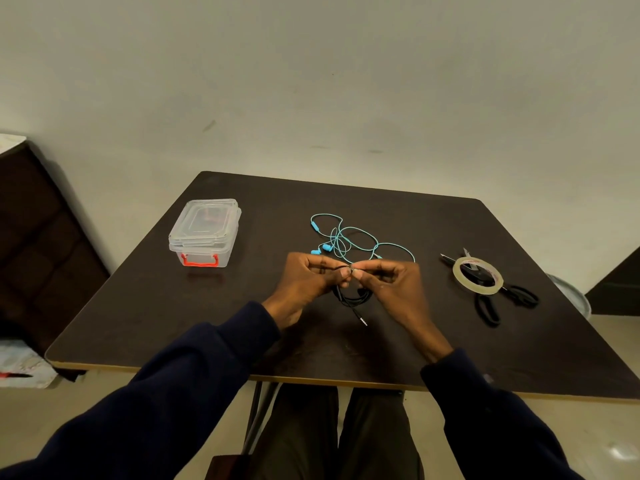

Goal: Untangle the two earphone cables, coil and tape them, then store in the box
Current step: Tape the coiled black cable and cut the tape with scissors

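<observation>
**Black cable pinched in both hands, mid-desk, with the coil taking shape**

Both hands meet over the middle of the desk (166,327). The left hand (306,280) and the right hand (393,284) each have thumb and fingers curled in, pinching the black cable (353,300) at nearly the same spot, fingertips almost touching. Below the pinch the black cable hangs in a small bunch of loops, and its plug (363,320) sticks out toward the near edge.

The blue cable (349,241) lies loose on the desk just behind the hands, toward the far edge. It looks free of the black one, though the hands hide where the two come closest, so I cannot be sure.

The step in hand seems to be coiling the black cable. To do it well:

- Hold the loops firmly with one hand and let the other feed the slack, so each turn lies on the last.
- Tuck the plug in with the final turn instead of leaving it to dangle.
- Keep the bunch pinched until it is taped, or thin cable like this will probably spring open.

The tape (476,288) rests on top of the scissors (517,292) near the right edge, within the right hand's reach. The box (204,223) stands toward the far left corner with its lid on, so it will need opening before anything goes in.
</observation>
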`<action>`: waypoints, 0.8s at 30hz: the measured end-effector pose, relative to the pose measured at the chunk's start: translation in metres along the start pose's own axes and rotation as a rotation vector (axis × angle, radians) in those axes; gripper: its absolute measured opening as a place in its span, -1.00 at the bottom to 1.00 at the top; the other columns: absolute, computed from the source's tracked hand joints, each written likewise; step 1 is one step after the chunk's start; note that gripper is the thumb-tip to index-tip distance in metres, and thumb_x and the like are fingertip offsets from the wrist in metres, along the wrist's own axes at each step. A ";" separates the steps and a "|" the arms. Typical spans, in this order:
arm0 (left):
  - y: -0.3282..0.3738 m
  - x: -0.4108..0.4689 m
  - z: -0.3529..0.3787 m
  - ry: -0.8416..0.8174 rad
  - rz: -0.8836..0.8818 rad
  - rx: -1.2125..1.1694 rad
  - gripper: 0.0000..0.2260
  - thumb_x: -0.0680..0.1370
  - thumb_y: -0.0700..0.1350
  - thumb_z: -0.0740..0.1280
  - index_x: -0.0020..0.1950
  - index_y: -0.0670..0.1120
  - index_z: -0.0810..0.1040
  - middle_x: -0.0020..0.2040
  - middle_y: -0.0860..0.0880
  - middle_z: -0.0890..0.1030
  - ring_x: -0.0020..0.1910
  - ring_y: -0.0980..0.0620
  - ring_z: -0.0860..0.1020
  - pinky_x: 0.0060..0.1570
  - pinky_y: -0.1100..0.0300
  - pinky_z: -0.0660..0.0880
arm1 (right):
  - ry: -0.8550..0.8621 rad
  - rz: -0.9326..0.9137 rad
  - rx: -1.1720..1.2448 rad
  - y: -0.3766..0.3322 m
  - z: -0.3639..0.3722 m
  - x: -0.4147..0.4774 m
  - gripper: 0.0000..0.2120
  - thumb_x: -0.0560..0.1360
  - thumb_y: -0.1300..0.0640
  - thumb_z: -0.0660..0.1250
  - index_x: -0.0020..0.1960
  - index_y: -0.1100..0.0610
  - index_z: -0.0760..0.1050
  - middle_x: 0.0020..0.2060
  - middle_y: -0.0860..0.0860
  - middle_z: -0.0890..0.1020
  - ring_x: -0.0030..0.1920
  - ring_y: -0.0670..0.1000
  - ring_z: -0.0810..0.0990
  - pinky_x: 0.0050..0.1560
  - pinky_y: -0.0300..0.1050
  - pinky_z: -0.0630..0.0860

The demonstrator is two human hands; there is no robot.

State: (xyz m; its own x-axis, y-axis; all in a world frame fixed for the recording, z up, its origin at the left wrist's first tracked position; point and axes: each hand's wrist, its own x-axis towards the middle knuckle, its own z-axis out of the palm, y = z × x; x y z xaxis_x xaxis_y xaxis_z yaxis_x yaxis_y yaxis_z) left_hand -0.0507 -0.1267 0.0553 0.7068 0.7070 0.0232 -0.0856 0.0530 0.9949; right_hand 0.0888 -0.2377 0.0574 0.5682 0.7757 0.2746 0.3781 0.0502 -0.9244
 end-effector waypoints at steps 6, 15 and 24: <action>-0.003 0.000 0.007 0.068 0.003 -0.102 -0.83 0.46 -0.24 0.51 0.03 -0.22 0.71 -0.09 -0.20 0.73 -0.07 -0.11 0.69 -0.06 0.08 0.60 | 0.016 0.214 0.375 0.001 0.008 -0.004 -0.83 0.54 0.25 0.39 0.08 0.30 0.64 -0.21 0.14 0.71 -0.18 0.00 0.67 -0.10 -0.17 0.60; -0.002 -0.001 0.006 0.102 -0.106 -0.277 -0.85 0.49 -0.26 0.48 0.05 -0.20 0.69 -0.06 -0.12 0.73 -0.04 -0.02 0.70 -0.09 0.18 0.60 | -0.044 0.315 0.708 -0.001 0.010 -0.010 -0.70 0.66 0.25 0.13 0.29 0.34 0.51 0.03 0.26 0.67 0.02 0.10 0.67 0.17 0.00 0.61; -0.001 0.002 -0.001 0.087 -0.164 -0.344 -0.89 0.49 -0.26 0.47 0.00 -0.16 0.70 -0.12 -0.08 0.73 -0.09 0.01 0.69 -0.08 0.17 0.57 | -0.093 0.374 0.687 0.003 -0.001 -0.018 -0.67 0.63 0.35 0.09 0.34 0.39 0.44 0.17 0.34 0.62 0.16 0.19 0.65 0.29 0.08 0.52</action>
State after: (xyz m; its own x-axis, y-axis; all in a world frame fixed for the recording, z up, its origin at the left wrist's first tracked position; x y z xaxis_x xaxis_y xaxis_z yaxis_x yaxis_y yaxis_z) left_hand -0.0501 -0.1247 0.0542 0.6698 0.7259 -0.1564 -0.2172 0.3930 0.8935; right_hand 0.0802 -0.2525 0.0502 0.4938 0.8656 -0.0828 -0.3797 0.1290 -0.9161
